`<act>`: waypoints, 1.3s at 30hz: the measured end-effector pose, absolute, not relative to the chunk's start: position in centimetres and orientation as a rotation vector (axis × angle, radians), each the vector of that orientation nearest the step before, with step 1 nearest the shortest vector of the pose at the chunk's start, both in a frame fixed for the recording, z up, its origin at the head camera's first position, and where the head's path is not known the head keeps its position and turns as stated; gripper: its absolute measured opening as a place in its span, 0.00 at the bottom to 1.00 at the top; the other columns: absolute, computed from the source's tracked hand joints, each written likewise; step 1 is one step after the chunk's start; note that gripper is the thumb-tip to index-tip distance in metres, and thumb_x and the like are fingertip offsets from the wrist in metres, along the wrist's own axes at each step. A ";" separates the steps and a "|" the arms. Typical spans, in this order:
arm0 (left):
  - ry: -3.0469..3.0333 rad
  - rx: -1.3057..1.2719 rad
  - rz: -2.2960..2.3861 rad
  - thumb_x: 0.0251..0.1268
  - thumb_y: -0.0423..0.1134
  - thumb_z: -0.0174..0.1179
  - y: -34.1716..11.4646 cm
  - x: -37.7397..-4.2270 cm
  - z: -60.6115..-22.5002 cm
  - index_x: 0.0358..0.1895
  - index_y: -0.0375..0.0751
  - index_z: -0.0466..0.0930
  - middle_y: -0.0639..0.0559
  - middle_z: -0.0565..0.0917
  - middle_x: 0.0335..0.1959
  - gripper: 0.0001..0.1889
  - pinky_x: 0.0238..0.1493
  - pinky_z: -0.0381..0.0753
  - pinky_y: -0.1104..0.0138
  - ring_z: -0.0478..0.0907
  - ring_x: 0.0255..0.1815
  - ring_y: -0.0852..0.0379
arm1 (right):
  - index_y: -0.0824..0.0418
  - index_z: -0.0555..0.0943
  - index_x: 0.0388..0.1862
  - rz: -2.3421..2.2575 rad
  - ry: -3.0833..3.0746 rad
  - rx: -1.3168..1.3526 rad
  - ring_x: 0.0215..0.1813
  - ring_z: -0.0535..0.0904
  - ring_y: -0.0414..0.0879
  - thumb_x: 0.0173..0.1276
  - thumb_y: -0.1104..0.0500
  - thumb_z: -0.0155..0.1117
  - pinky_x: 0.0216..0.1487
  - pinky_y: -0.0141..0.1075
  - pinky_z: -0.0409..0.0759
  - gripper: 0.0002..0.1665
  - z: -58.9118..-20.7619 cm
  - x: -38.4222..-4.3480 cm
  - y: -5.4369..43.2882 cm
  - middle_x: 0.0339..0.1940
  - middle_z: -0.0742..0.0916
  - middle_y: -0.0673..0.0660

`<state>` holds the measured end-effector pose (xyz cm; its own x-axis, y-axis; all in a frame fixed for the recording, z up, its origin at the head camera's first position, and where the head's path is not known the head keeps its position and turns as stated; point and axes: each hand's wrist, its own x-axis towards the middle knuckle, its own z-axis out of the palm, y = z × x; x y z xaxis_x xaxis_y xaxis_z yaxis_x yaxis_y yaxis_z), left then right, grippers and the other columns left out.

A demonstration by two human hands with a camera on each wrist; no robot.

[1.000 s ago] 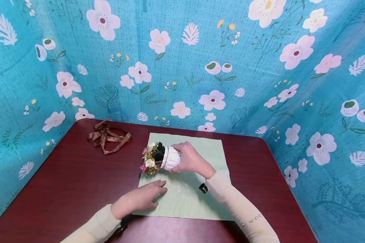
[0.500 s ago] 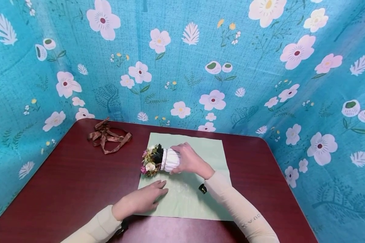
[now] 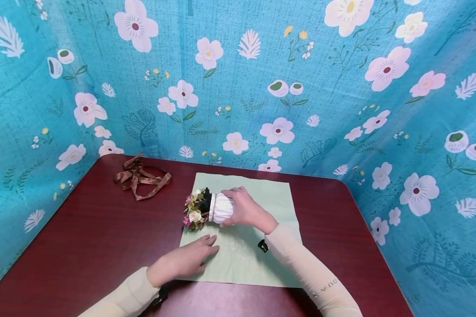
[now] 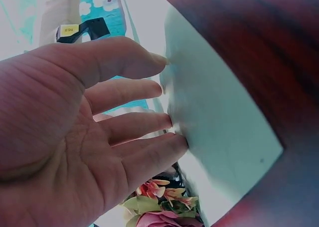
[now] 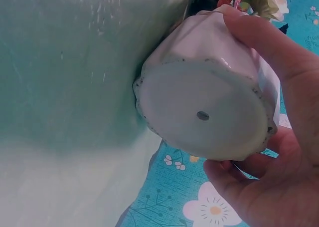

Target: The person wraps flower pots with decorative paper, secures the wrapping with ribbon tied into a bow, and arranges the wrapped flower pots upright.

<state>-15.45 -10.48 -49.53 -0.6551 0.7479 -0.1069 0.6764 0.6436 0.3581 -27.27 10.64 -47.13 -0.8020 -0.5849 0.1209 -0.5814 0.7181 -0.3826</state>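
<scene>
Gripped by the nearer right hand [image 3: 249,211], the white pot [image 3: 220,208] lies sideways against the green paper [image 3: 242,266], flowers [image 3: 195,215] toward nine o'clock, at one o'clock from the left hand [image 3: 185,259], fingers outstretched.

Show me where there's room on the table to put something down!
Bare table spreads between the brown ribbon, green sheet and left sleeve, and, at right, between sheet and blue cloth. It's crowded where the right hand holds the flowerpot and the left hand touches the sheet.

White pot [image 3: 222,208], pink and cream flowers [image 3: 195,216], pale green sheet [image 3: 242,246], dark red-brown counter [image 3: 103,237], coppery-brown ribbon [image 3: 135,179], turquoise floral-print cloth [image 3: 230,88], cream sleeves [image 3: 307,266]
</scene>
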 end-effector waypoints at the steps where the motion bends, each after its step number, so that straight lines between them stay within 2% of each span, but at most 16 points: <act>1: 2.618 1.153 0.422 0.60 0.28 0.66 -10.5 -15.5 -49.5 0.64 0.32 0.78 0.28 0.70 0.71 0.26 0.72 0.67 0.47 0.67 0.73 0.32 | 0.67 0.77 0.67 -0.647 2.901 -0.994 0.56 0.77 0.55 0.33 0.47 0.92 0.57 0.45 0.76 0.60 -47.2 -27.3 10.7 0.54 0.86 0.62; 9: 2.605 1.136 0.435 0.59 0.27 0.66 -10.3 -15.5 -49.4 0.64 0.32 0.78 0.28 0.70 0.71 0.27 0.73 0.67 0.48 0.67 0.73 0.33 | 0.65 0.80 0.64 -0.599 2.901 -1.021 0.51 0.77 0.51 0.32 0.45 0.91 0.53 0.42 0.77 0.57 -46.8 -27.3 10.9 0.50 0.87 0.58; 16: 2.607 1.136 0.423 0.57 0.26 0.65 -10.1 -15.3 -49.4 0.65 0.33 0.78 0.28 0.71 0.70 0.28 0.72 0.68 0.48 0.67 0.73 0.33 | 0.66 0.80 0.64 -0.582 2.888 -1.020 0.49 0.78 0.50 0.33 0.44 0.91 0.53 0.41 0.76 0.57 -46.8 -27.4 11.0 0.48 0.88 0.58; 23: 2.601 1.105 0.426 0.56 0.26 0.65 -9.9 -15.3 -49.3 0.65 0.33 0.77 0.28 0.70 0.71 0.29 0.72 0.67 0.47 0.66 0.74 0.32 | 0.65 0.81 0.61 -0.535 2.926 -0.991 0.43 0.78 0.46 0.32 0.44 0.91 0.52 0.41 0.75 0.55 -46.6 -27.5 11.2 0.42 0.88 0.55; 27: 2.613 1.112 0.429 0.54 0.24 0.65 -9.9 -15.3 -49.1 0.64 0.32 0.78 0.26 0.70 0.70 0.29 0.71 0.68 0.46 0.67 0.72 0.31 | 0.66 0.81 0.61 -0.537 2.929 -0.992 0.44 0.79 0.47 0.33 0.43 0.91 0.55 0.42 0.74 0.55 -46.5 -27.5 11.2 0.42 0.88 0.55; 33: 2.626 1.148 0.399 0.55 0.25 0.65 -9.9 -15.4 -49.1 0.63 0.32 0.78 0.26 0.71 0.69 0.27 0.70 0.70 0.48 0.69 0.71 0.31 | 0.65 0.79 0.65 -0.567 2.931 -0.939 0.48 0.77 0.49 0.36 0.42 0.89 0.53 0.42 0.76 0.56 -46.6 -27.6 11.3 0.46 0.87 0.55; 39: 2.627 1.147 0.396 0.57 0.25 0.65 -9.9 -15.3 -49.1 0.63 0.31 0.78 0.26 0.71 0.69 0.27 0.70 0.70 0.47 0.69 0.71 0.30 | 0.64 0.79 0.63 -0.608 2.919 -0.970 0.45 0.77 0.47 0.36 0.44 0.90 0.52 0.42 0.75 0.55 -46.8 -27.5 11.4 0.44 0.87 0.54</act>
